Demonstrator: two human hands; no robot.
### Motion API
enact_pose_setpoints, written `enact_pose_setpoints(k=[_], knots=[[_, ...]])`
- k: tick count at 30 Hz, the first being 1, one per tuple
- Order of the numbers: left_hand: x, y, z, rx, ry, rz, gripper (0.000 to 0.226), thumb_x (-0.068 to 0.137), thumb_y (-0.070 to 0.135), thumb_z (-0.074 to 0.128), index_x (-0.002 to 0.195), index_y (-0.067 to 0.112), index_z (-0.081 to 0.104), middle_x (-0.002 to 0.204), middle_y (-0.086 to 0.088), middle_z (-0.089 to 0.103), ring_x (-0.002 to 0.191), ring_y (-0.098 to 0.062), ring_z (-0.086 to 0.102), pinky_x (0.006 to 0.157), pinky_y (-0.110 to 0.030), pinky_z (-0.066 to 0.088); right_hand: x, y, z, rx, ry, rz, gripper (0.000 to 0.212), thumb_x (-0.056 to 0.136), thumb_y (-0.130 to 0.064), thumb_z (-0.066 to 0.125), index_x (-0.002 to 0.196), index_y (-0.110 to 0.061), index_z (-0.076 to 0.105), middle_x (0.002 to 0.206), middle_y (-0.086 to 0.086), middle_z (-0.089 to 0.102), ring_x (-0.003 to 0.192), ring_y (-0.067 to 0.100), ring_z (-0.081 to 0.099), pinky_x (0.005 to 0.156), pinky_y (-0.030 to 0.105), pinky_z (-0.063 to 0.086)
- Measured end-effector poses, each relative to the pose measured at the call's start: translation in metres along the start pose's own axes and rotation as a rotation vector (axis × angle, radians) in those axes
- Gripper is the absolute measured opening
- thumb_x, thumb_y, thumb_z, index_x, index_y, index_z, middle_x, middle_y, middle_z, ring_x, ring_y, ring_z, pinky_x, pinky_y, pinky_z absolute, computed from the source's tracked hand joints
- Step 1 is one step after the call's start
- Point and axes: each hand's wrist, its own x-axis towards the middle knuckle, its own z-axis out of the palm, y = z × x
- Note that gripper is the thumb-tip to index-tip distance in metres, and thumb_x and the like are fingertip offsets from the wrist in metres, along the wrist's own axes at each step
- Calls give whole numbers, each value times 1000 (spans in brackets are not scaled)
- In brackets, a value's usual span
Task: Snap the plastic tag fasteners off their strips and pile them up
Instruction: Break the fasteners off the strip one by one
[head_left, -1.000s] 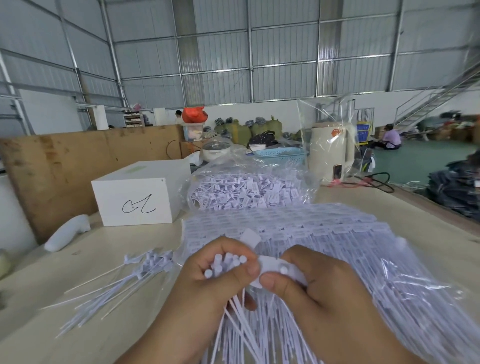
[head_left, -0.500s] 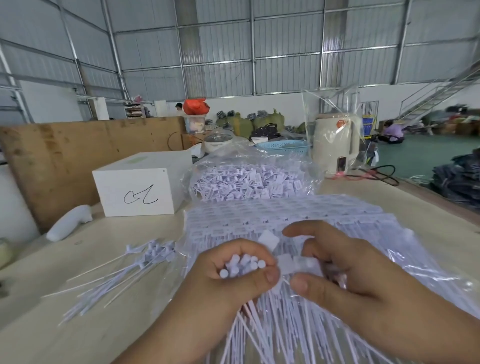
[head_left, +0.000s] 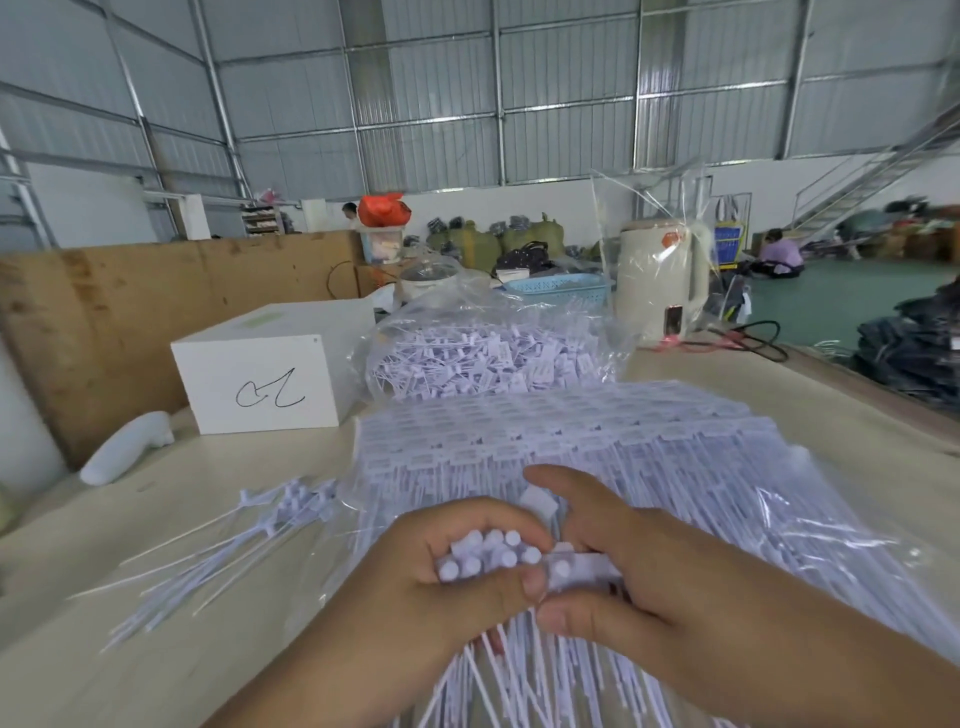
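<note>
The right hand, lifted open half a second ago, has closed back onto the pale lilac plastic fastener strip, pinching its tag end. The left hand still grips a bundle of snapped-off fasteners. Another snap looks imminent; the loose pile of freed fasteners lies left on the beige surface.

The tag fasteners are pale lilac-white, as are the loose ones on the beige table. The box is white with a black scribble. A basket is light blue; a bag is orange-red; the kettle is cream.
</note>
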Motion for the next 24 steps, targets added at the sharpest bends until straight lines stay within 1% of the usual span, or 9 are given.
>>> enact_pose_setpoints(k=[1,4,8,11,14,17,19,22,24], knots=[[1,-6,-2,19,-6,21,14,77,25,77,89,20,75,88,-4,74,83,-12,68,76,-20,52,-4,1,-1,-6,-21,52,68,82,-72,47,130,-72,-1,115,-27,54,104,-8,52,90,20,45],[-1,-2,-3,-23,-111,-24,7,80,19,76,86,17,74,85,-1,72,81,-9,64,74,-19,49,1,-4,0,-17,16,65,77,81,-69,56,131,-72,-3,100,-29,50,92,-12,50,83,19,43],[-3,5,-9,-38,-238,-81,10,83,11,72,90,18,73,88,3,71,83,-7,63,76,-18,46,3,-8,-1,58,-9,70,85,78,-62,65,131,-73,0,105,-27,54,100,-9,53,93,28,46],[-4,4,-10,87,-330,-120,33,85,6,69,108,29,72,112,10,71,104,-7,64,88,-19,47,3,-11,-1,47,-9,65,88,76,-59,68,127,-77,-2,100,-23,57,102,-4,56,94,33,48],[-3,2,-8,160,-402,-114,47,87,5,65,119,40,65,129,21,61,122,-2,55,99,-14,41,4,-12,0,25,-10,58,88,69,-65,64,129,-76,0,89,-20,56,91,0,60,91,37,49],[-3,6,-9,19,-424,-173,37,86,-2,64,113,23,70,121,6,67,104,-5,63,82,-15,49,5,-6,1,57,23,26,86,66,-70,61,133,-70,8,86,-31,57,89,-6,60,98,32,46],[-4,7,-12,-15,-397,-172,27,86,0,66,106,17,71,108,-4,69,87,-5,62,68,-13,48,4,-5,-2,46,32,10,74,69,-74,59,133,-64,22,93,-31,58,91,-7,59,91,29,49],[-4,7,-15,-39,-324,-122,17,82,15,72,98,20,72,93,1,68,80,-8,60,64,-18,49,3,-4,-11,67,4,-2,50,79,-72,56,114,-37,53,91,-8,66,80,10,64,74,43,53],[-4,6,-16,-22,-294,-111,15,78,23,74,92,26,74,87,7,68,77,-6,60,66,-21,49,1,-2,-14,58,-10,5,47,82,-70,54,97,-25,60,79,4,63,70,18,61,67,44,51]])
